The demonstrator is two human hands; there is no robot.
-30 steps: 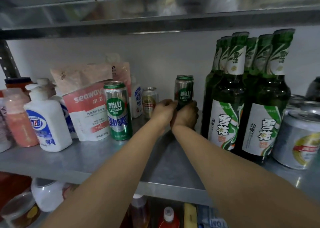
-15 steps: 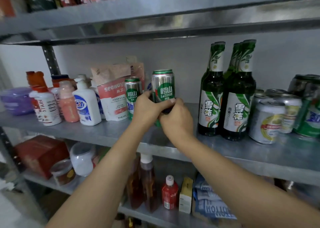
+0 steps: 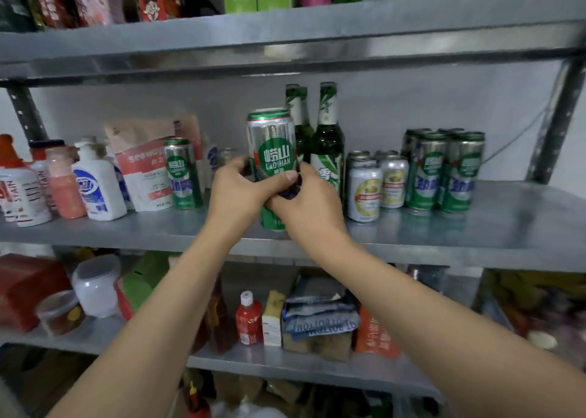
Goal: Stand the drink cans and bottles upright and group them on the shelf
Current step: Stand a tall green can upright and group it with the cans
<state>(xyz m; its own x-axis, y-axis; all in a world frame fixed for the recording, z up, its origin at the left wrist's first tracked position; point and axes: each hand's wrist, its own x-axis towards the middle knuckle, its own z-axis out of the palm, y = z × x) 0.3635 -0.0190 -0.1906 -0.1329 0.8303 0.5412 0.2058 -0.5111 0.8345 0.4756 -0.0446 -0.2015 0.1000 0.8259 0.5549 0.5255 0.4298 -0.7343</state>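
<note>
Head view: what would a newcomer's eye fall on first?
The tall green Laoshan can, gripped upright by the left hand and right hand at the front of the middle shelf. Behind it stand green beer bottles; to their right, grouped upright cans.

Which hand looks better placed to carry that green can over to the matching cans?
Probably the right hand: it grips the green can and lies on the side nearer the matching cans, beyond the bottles.
</note>
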